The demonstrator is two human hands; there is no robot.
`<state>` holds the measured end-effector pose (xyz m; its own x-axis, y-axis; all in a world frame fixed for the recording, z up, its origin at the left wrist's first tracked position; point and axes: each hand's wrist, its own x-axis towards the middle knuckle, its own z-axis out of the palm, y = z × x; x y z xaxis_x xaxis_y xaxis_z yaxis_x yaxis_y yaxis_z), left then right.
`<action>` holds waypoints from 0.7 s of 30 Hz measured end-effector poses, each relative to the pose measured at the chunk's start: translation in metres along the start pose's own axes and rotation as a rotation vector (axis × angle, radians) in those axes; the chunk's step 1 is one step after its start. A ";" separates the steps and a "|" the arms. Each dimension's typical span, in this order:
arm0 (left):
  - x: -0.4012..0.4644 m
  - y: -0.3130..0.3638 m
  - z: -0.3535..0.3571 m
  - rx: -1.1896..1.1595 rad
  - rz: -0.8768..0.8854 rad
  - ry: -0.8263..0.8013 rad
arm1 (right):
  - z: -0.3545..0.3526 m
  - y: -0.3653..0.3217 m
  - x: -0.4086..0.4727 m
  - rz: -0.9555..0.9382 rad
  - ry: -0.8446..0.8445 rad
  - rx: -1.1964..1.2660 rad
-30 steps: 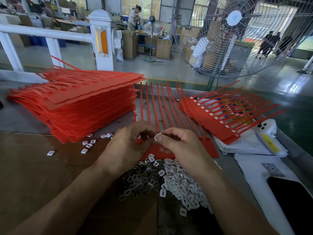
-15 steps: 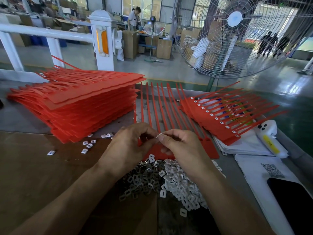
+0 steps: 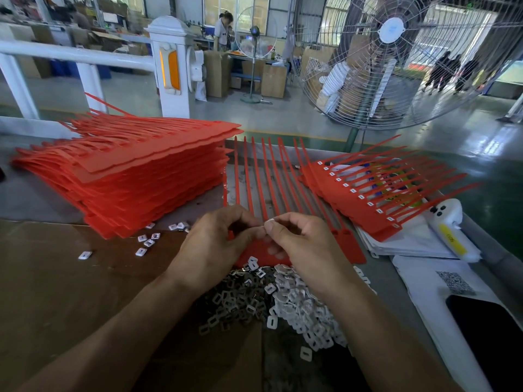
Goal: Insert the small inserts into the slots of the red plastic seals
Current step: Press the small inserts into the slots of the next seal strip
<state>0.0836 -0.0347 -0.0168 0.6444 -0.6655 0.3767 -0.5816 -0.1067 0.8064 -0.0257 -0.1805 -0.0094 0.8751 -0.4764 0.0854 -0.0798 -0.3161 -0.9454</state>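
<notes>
Insert [image 3: 268,222] sits pinched between both grips, left hand [image 3: 218,244] and right hand [image 3: 305,244], fingertips touching.

Seal sheets [image 3: 135,171]: we see red plastic, smooth, with a dull satin look.
Seal strip under our hands [image 3: 271,179]: we see the same red plastic, thin and matt.
White inserts [image 3: 305,306]: we read these as smooth white plastic.
Grey inserts [image 3: 235,301]: we see a metallic sheen, shinier than the white ones.
Cardboard [image 3: 56,292]: we see brown board, matt, a little rough.
Papers [image 3: 418,278]: we see white paper, flat finish.
Phone [image 3: 492,329]: we see a glossy black face.
Fan guard [image 3: 396,66]: we see bare metal wire.
</notes>
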 end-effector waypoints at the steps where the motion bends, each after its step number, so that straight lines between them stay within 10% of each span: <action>1: 0.000 0.000 0.000 0.004 0.009 0.003 | 0.000 0.000 0.000 0.006 0.000 0.001; 10: 0.000 0.008 -0.004 0.313 0.246 0.050 | -0.002 0.001 0.002 0.019 -0.005 0.028; 21: 0.009 -0.016 -0.006 0.499 -0.018 0.061 | -0.006 0.004 0.004 0.024 0.141 -0.038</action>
<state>0.1017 -0.0342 -0.0241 0.6758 -0.6175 0.4024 -0.7269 -0.4682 0.5023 -0.0252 -0.1892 -0.0107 0.7970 -0.5940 0.1094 -0.1199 -0.3331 -0.9353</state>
